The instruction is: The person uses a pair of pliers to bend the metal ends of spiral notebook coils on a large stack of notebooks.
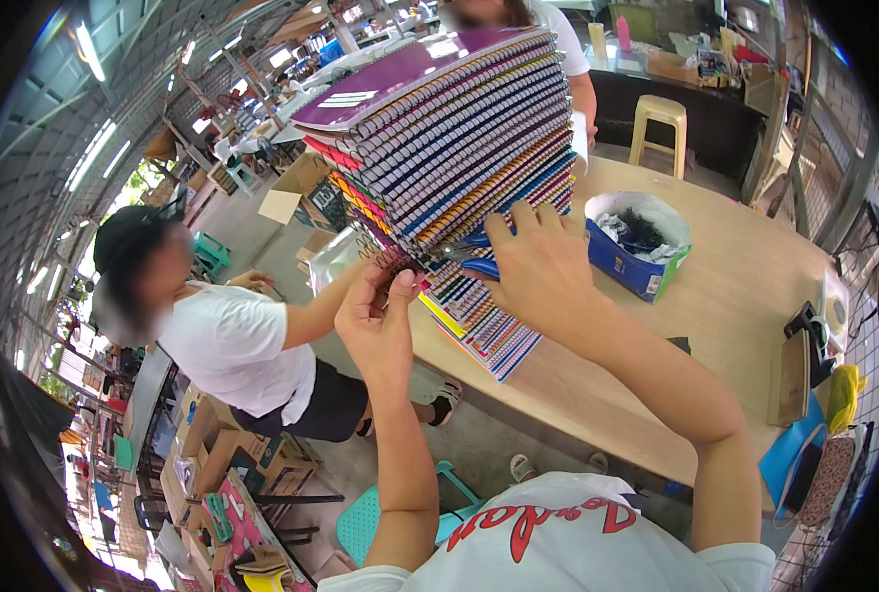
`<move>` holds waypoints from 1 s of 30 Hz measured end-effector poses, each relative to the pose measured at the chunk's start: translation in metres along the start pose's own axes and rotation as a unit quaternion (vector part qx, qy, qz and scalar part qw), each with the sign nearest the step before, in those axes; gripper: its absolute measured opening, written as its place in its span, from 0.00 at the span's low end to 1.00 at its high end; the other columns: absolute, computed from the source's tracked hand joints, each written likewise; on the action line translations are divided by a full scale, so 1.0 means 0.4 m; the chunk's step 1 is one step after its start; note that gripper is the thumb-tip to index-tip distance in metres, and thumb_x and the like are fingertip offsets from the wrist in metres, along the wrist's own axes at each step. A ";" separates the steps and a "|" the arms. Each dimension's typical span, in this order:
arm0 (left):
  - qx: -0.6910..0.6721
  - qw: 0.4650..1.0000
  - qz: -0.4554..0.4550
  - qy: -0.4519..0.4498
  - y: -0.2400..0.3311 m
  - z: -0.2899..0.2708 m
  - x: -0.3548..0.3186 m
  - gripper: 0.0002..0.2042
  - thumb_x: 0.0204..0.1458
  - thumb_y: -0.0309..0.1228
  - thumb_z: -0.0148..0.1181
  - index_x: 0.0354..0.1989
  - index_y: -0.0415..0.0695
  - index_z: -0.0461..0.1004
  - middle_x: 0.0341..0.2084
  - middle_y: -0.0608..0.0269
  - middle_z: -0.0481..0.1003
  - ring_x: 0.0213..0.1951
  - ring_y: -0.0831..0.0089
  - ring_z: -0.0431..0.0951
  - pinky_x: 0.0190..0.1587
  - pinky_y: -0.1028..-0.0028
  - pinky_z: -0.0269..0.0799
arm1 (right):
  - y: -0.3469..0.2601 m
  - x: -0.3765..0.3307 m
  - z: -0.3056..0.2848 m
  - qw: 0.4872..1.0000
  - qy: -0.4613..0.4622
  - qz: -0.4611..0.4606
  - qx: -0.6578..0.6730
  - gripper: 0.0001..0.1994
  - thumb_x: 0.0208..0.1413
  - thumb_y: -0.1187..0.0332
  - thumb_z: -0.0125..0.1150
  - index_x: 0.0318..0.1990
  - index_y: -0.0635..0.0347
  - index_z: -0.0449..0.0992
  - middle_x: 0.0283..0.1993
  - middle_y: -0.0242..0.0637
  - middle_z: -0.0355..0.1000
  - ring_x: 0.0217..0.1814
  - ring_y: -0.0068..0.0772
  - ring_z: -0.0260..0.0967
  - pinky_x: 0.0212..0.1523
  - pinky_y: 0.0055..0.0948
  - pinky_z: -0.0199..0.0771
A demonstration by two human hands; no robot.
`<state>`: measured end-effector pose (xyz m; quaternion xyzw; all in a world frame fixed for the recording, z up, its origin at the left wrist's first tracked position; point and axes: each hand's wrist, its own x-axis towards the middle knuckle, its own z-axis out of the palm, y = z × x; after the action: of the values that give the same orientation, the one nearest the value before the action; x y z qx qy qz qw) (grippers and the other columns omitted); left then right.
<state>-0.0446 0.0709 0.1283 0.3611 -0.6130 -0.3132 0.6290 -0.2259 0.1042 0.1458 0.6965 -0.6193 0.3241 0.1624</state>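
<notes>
A tall stack of spiral-bound notebooks (469,148) stands on the table in front of me, a purple glossy cover (410,74) on top. Blue-handled cutting pliers (481,265) are gripped in my right hand (543,261). Their jaws point left, at the lower left corner of the stack. Close to the jaws, my left hand (375,316) is closed in a pinch at the end of a dark coil. What exactly lies between its fingertips is too small to make out. Loose coil ends (370,242) stick out from the stack just above that hand.
A blue box (639,247) with dark wire scraps in a plastic lining sits right of the stack on the wooden table (716,335). A co-worker in a white shirt (237,331) stands at left, an arm reaching toward the stack; another person is behind it. A teal stool (361,528) stands below.
</notes>
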 end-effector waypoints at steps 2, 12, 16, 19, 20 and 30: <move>-0.009 1.000 0.002 0.008 0.001 -0.001 0.001 0.15 0.56 0.27 0.63 0.47 0.29 0.74 0.37 0.56 0.78 0.36 0.72 0.81 0.41 0.75 0.80 | -0.006 0.007 0.004 1.000 -0.004 -0.001 0.000 0.23 0.40 0.58 0.71 0.41 0.62 0.74 0.40 0.44 0.70 0.43 0.45 0.70 0.42 0.42 0.71; -0.029 0.999 0.002 0.033 0.003 0.014 0.008 0.12 0.57 0.25 0.61 0.45 0.27 0.73 0.35 0.54 0.78 0.35 0.70 0.81 0.41 0.74 0.80 | 0.025 0.025 0.016 0.998 -0.036 -0.038 0.040 0.10 0.40 0.72 0.60 0.32 0.65 0.74 0.28 0.46 0.75 0.30 0.44 0.77 0.29 0.38 0.77; -0.019 0.999 0.009 0.033 0.006 0.012 0.007 0.11 0.57 0.24 0.61 0.44 0.28 0.74 0.35 0.54 0.78 0.34 0.71 0.81 0.41 0.74 0.80 | 0.034 0.011 -0.002 0.999 -0.003 -0.023 0.041 0.11 0.41 0.70 0.62 0.35 0.64 0.74 0.33 0.45 0.74 0.35 0.44 0.75 0.33 0.40 0.76; -0.031 0.999 0.005 0.037 0.007 0.012 0.006 0.11 0.57 0.24 0.61 0.44 0.28 0.74 0.35 0.54 0.78 0.35 0.71 0.81 0.41 0.74 0.80 | 0.017 0.013 -0.015 0.999 0.041 -0.031 0.018 0.14 0.42 0.67 0.66 0.37 0.63 0.75 0.36 0.45 0.72 0.40 0.45 0.73 0.38 0.43 0.74; -0.032 0.999 0.006 0.036 0.008 0.013 0.006 0.11 0.57 0.24 0.61 0.44 0.28 0.74 0.35 0.54 0.78 0.35 0.71 0.81 0.41 0.74 0.80 | 0.013 0.013 -0.013 0.999 0.042 -0.030 0.018 0.14 0.42 0.67 0.66 0.37 0.63 0.75 0.36 0.45 0.72 0.40 0.45 0.73 0.38 0.43 0.74; -0.031 0.999 0.009 0.031 0.008 0.010 0.000 0.11 0.57 0.23 0.60 0.45 0.27 0.74 0.36 0.54 0.78 0.35 0.71 0.81 0.42 0.75 0.80 | 0.001 0.024 -0.010 0.999 0.024 -0.034 -0.005 0.13 0.41 0.68 0.65 0.35 0.64 0.75 0.34 0.45 0.73 0.37 0.45 0.74 0.36 0.42 0.75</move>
<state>-0.0489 0.0724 0.1307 0.3454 -0.5862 -0.3157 0.6613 -0.2271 0.0994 0.1551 0.7083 -0.5929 0.3316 0.1919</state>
